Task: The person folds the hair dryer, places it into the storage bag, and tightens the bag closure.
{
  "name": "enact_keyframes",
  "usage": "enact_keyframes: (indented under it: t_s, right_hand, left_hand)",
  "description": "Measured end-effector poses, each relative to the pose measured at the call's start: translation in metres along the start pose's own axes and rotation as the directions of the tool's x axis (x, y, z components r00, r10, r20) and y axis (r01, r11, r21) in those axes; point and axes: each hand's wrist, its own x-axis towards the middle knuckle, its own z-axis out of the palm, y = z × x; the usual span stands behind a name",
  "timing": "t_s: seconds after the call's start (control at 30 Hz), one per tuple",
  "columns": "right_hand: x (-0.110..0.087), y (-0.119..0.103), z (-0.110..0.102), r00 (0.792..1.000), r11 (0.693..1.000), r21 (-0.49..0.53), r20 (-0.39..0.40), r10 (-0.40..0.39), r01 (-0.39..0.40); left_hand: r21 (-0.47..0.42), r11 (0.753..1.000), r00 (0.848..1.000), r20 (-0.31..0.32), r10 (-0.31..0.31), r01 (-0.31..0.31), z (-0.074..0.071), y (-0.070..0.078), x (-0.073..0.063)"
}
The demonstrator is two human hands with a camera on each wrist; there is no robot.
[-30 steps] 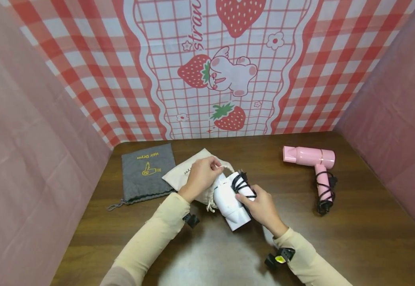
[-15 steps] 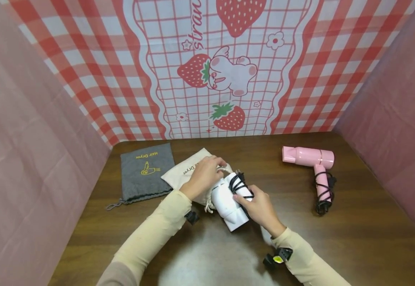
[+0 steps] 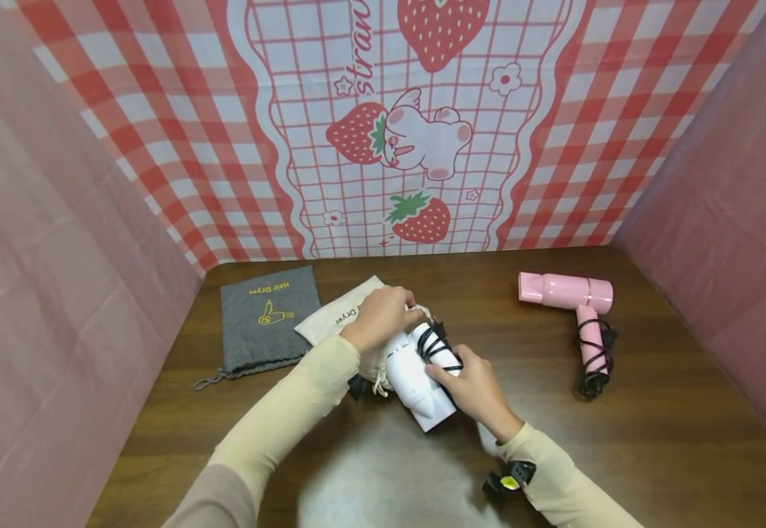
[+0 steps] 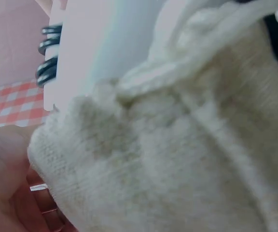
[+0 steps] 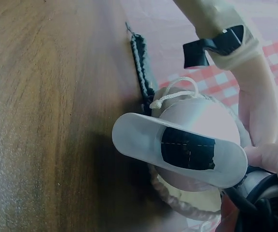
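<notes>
A white hair dryer lies with its rear end in the mouth of a cream drawstring bag; its nozzle sticks out toward me. Black cord is wound round its folded handle. My right hand grips that handle and cord, thumb on top. At the bag's mouth, my left hand holds the far rim. In the left wrist view, the left palm lies beside the bag's cloth, its fingers curled behind it and partly hidden. White drawstring ends hang at the near side.
A grey drawstring bag printed with a yellow hair dryer lies flat at the left. A pink hair dryer, black cord round its handle, lies at the right. Pink cloth walls and a checked strawberry cloth enclose the wooden table.
My left hand has shifted slightly right along the bag's rim, and its fingers have moved over the edge. The right hand and white hair dryer have moved a little left, toward the bag.
</notes>
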Motion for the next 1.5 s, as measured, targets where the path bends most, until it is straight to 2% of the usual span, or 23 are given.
enact_keyframes:
  t_s: [0.37,0.57,0.73,0.83,1.0,1.1,1.27,1.5]
  right_hand:
    - [-0.001,-0.004,0.002,0.997,0.996,-0.047,-0.009,-0.074,0.074]
    - [0.001,-0.010,0.003,0.996,0.989,-0.116,0.017,-0.093,0.094]
    - [0.005,-0.017,0.006,0.992,0.981,-0.154,0.057,-0.112,0.119]
    - [0.008,-0.017,0.008,0.992,0.980,-0.160,0.062,-0.109,0.117]
    - [0.013,-0.009,0.009,0.995,0.991,-0.106,0.064,-0.071,0.078]
    - [0.016,-0.002,0.008,0.998,0.997,-0.067,0.056,-0.036,0.040]
    - [0.019,0.008,0.006,0.998,1.000,-0.027,0.065,0.000,0.002]
    - [0.019,0.011,0.002,0.995,1.000,-0.013,0.100,0.029,-0.028]
  left_hand:
    - [-0.100,0.990,0.994,0.053,-0.091,0.096,0.000,0.001,0.014]
    - [-0.102,0.991,0.996,0.036,-0.086,0.089,-0.001,0.003,0.017]
    - [-0.098,0.995,0.998,0.052,-0.030,0.034,-0.004,0.010,0.016]
    - [-0.079,0.997,0.999,0.050,0.017,-0.013,-0.004,0.014,0.012]
    - [-0.037,0.995,0.995,-0.014,0.097,-0.097,-0.004,0.014,0.001]
    - [-0.024,0.993,0.992,-0.045,0.117,-0.119,-0.005,0.011,-0.008]
    - [0.002,0.994,0.992,-0.067,0.109,-0.109,0.003,0.003,-0.025]
    - [0.037,0.999,0.994,-0.102,0.036,-0.032,0.015,-0.004,-0.046]
